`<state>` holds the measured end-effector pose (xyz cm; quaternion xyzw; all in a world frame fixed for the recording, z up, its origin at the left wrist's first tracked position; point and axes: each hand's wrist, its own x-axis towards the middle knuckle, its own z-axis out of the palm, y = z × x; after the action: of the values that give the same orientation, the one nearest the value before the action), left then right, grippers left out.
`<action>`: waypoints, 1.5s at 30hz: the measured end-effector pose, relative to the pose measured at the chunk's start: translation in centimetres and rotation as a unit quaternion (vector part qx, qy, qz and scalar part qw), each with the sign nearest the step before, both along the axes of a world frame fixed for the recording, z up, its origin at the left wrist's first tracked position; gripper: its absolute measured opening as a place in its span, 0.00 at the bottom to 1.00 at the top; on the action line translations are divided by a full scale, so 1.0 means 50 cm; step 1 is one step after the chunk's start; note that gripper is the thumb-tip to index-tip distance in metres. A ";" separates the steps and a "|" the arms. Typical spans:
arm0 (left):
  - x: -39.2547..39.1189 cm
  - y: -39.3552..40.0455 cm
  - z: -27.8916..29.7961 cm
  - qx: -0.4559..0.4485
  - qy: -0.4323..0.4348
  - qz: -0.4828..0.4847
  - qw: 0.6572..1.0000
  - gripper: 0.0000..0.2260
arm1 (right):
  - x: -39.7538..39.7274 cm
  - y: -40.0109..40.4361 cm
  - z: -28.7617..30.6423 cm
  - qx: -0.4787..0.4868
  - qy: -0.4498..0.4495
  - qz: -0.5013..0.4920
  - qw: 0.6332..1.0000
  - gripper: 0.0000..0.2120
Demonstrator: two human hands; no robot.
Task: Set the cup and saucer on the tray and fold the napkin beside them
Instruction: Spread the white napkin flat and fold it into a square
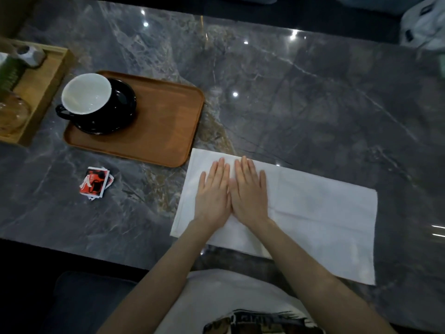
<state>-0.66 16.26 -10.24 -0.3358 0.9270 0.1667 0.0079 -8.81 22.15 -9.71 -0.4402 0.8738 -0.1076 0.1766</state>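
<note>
Grey marble table (313,92) held a white napkin (313,213), creased, at 4 o'clock of the brown tray (163,121). Left hand (212,196) and right hand (249,194) pressed flat, fingers extended, gripping nothing. Black cup (86,95) and saucer (120,112) sat at the tray's 9 o'clock end; no writing was legible.

- A grey marble table (301,97) spreads out in front of me, glossy with light spots.
- A light wooden box tray (41,92) sits at its left edge, holding a glass jar (13,114) and a green item I can't identify.
- Small red-and-black packets (96,183) lie near the table's front edge.
- A white plastic bag (423,25) rests at the far right corner.
</note>
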 end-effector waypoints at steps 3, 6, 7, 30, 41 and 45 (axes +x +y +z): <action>0.003 -0.009 -0.020 -0.027 -0.034 -0.007 0.999 0.26 | -0.034 0.019 -0.009 0.017 0.044 0.043 0.998 0.32; 0.015 -0.021 -0.027 -0.045 -0.042 -0.017 0.998 0.28 | -0.063 0.050 -0.017 0.050 0.056 0.041 0.996 0.33; 0.017 -0.023 -0.028 -0.041 -0.044 -0.019 0.998 0.29 | -0.073 0.066 -0.018 0.052 0.065 0.026 0.996 0.33; 0.010 0.004 -0.011 -0.036 -0.043 0.004 0.998 0.26 | -0.201 0.394 0.014 0.016 0.049 -0.254 0.966 0.26; 0.072 0.119 -0.017 -0.060 -0.049 -0.211 0.974 0.26 | -0.032 0.452 -0.020 0.090 0.086 -0.245 0.961 0.37; 0.093 0.095 -0.012 -0.046 -0.056 -0.187 0.980 0.26 | -0.054 0.502 -0.008 0.097 0.044 -0.291 0.951 0.39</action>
<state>3.99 21.03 -10.82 -0.1651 0.9782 0.1006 0.0753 -11.49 47.24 -10.12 -0.1515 0.9771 -0.0497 0.1410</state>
